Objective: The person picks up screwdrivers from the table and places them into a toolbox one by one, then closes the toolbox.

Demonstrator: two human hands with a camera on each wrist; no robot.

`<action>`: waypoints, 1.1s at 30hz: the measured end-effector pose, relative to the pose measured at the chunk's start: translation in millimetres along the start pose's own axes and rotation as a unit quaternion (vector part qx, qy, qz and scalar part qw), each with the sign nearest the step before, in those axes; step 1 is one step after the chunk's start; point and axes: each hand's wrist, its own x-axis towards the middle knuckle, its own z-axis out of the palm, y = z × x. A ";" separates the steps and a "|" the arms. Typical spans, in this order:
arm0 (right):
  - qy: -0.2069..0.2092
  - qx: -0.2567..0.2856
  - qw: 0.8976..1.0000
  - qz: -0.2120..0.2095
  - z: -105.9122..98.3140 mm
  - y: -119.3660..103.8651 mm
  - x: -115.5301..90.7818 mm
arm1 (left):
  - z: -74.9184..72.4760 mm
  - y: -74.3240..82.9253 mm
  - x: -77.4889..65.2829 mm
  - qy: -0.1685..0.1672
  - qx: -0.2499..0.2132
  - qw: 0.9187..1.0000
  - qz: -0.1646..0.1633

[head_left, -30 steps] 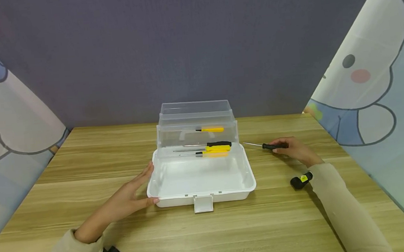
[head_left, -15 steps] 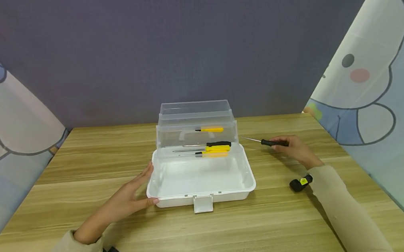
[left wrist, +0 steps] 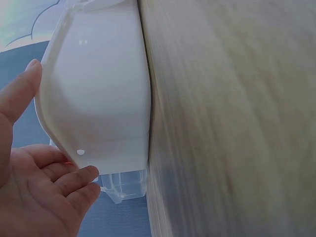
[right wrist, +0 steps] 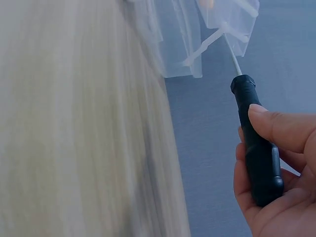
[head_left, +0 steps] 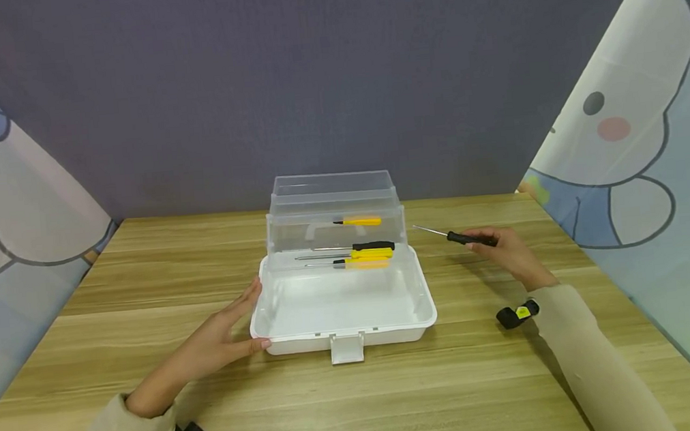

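Where the left hand meets the white box, the grip is released, with the fingers extended. The fingertips rest against the left side of the box toward its rear, and the thumb bears on the rim at the front left corner. The box stands on the wood-grain table, with a latch at the middle of its near side. Clear stepped trays rise at the rear of the box. Four tools show in or through the clear plastic: an upper yellow-handled tool, and below it a black-handled screwdriver, a bright yellow screwdriver and an orange-yellow screwdriver. The tier that holds each tool cannot be told.

To the right of the box, the black screwdriver is held above the table. Its shaft points left toward the trays, slightly raised; the tip lies just beside their right edge, and contact cannot be confirmed. The right hand grasps this screwdriver by its handle. As the right wrist view shows, the thumb presses on the handle behind the collar, the fingers support the opposite side, and the butt end lies over the palm. The shaft projects forward of the thumb, free of the fingers. A right sleeve covers the forearm
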 end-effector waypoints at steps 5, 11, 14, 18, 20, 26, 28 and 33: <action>0.009 -0.004 1.000 -0.009 -1.3 -5.3 -2.5 | -0.2 0.9 -0.4 0.001 0.000 1.000 0.000; 0.017 0.007 1.000 -0.017 -3.0 -11.5 -5.4 | -0.3 2.1 -0.9 0.002 -0.003 1.000 -0.001; 0.020 0.010 1.000 -0.016 -4.3 -15.0 -7.6 | -0.4 1.9 -1.0 0.004 -0.004 1.000 0.002; 0.030 0.003 0.999 -0.017 -5.9 -19.3 -10.1 | -0.5 1.1 -0.9 0.004 -0.005 1.000 0.004; 0.036 0.001 0.999 -0.023 -6.4 -21.0 -10.7 | -0.5 1.0 -0.7 0.003 -0.005 1.000 0.004; 0.032 0.000 0.999 -0.031 -6.7 -26.2 -9.7 | -0.6 1.2 -0.3 0.001 -0.016 1.000 0.006; 0.026 -0.009 0.999 -0.028 -6.7 -28.9 -9.1 | -0.5 1.5 -0.2 0.001 -0.018 1.000 0.007; 0.014 -0.022 0.999 -0.028 -5.3 -37.3 -7.4 | -0.7 3.6 -0.1 0.000 -0.019 1.000 0.004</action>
